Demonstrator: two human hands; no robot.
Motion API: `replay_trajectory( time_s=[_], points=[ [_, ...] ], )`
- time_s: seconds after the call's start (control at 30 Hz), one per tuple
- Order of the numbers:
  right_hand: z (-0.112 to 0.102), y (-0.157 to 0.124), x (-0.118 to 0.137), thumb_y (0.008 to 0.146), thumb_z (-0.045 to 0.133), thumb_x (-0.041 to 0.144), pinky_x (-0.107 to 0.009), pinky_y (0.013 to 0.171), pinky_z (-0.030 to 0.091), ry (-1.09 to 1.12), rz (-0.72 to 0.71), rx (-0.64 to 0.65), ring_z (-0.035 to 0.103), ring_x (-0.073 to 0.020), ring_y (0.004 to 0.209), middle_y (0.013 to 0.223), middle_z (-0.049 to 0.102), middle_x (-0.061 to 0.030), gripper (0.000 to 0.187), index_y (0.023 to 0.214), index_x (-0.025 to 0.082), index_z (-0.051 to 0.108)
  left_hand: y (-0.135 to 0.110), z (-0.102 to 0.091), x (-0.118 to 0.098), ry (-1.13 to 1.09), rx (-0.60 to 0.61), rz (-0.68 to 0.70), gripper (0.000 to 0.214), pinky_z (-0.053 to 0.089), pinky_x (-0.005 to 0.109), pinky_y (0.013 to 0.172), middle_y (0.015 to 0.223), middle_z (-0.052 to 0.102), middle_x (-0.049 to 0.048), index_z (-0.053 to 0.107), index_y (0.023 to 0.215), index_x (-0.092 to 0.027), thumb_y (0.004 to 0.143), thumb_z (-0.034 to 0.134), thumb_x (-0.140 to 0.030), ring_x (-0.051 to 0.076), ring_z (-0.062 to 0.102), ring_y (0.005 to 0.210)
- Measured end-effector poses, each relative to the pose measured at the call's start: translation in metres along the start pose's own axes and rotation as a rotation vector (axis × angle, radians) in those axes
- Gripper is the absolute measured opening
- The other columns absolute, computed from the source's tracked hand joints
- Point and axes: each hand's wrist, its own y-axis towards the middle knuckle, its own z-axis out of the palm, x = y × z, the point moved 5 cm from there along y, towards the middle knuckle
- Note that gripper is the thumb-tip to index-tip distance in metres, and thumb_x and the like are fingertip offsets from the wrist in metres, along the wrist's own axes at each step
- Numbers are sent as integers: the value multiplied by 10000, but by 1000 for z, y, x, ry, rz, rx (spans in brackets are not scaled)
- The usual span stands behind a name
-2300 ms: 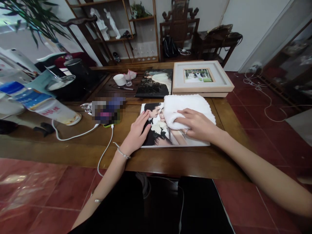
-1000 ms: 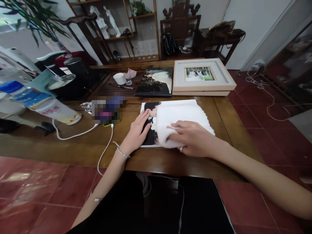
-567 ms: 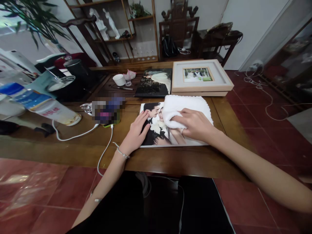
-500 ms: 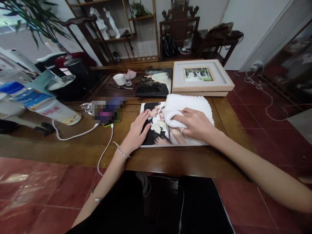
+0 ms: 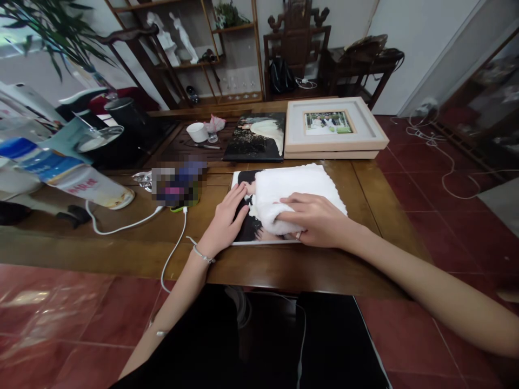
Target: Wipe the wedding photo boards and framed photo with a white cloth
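Note:
A large wedding photo print (image 5: 245,227) lies flat near the front edge of the wooden table (image 5: 133,237). My left hand (image 5: 225,221) rests flat on its left edge, fingers stretched out. My right hand (image 5: 318,220) presses a white towel (image 5: 292,189) onto the print and grips the towel's near fold. The towel covers most of the picture; only the dark left strip shows.
Behind the print lie a dark photo panel (image 5: 256,138) and a pale framed photo (image 5: 333,127). A white cable (image 5: 121,224) runs across the table to a blurred device (image 5: 177,181). A cup (image 5: 197,132), a canister (image 5: 68,173) and clutter sit left. Red tiled floor lies to the right.
My right hand has drawn the towel from the print's upper right back toward me and left, covering the faces. The left hand stayed put.

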Motion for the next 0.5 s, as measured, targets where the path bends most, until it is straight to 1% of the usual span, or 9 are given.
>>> replay_trajectory(
  time_s=[0.1,0.27,0.43,0.5],
  points=[
    [0,1,-2,735,590,148,-404,793,471,-8,15,1,579,-278,1012,1113,668,-147,361,1085,185,665,0,0,-1,6,2,-4,492,237,499,1169,1552,333,106,395,1442,-188,975,392,-341,236,255,1454],
    [1,0,-1,737,581,154,-413,832,473,-43,-12,-3,577,-278,1033,1152,662,-159,357,1083,175,661,0,0,-1,-1,-3,-7,493,229,503,1172,1553,330,103,392,1444,-186,975,390,-339,233,251,1456],
    [1,-1,1,716,584,115,-433,852,476,-51,-31,-19,570,-292,1081,1199,650,-155,385,1091,172,653,-1,0,-1,1,1,-4,495,225,493,1176,1555,326,102,392,1443,-187,975,388,-346,232,248,1457],
    [1,-1,4,718,583,101,-450,874,473,-44,-50,3,562,-299,1113,1224,641,-155,392,1099,167,648,0,0,0,4,3,-5,498,226,497,1175,1556,325,104,387,1446,-187,974,386,-346,235,248,1457]
  ],
)
